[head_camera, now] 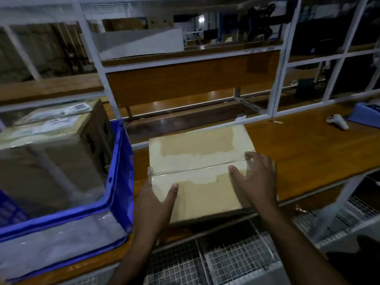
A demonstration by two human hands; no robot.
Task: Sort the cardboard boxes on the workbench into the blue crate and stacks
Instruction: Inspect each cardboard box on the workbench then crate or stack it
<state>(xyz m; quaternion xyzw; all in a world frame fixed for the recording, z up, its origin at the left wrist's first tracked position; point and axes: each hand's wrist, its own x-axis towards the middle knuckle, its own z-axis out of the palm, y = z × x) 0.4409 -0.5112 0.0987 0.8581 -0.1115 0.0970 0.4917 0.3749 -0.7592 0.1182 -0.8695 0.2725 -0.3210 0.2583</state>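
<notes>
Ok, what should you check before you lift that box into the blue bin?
1. Left hand on the box, thumb over its left edge: ok.
2. Right hand on the right edge: ok.
3. Tape along the top seam closed: ok.
4. Room in the blue crate, which already holds a big box: cannot tell.
5. Workbench path to the crate free: ok.

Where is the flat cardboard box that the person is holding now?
The cardboard box lies on the workbench in mid-frame, right of the blue crate, between the left hand and right hand.
</notes>
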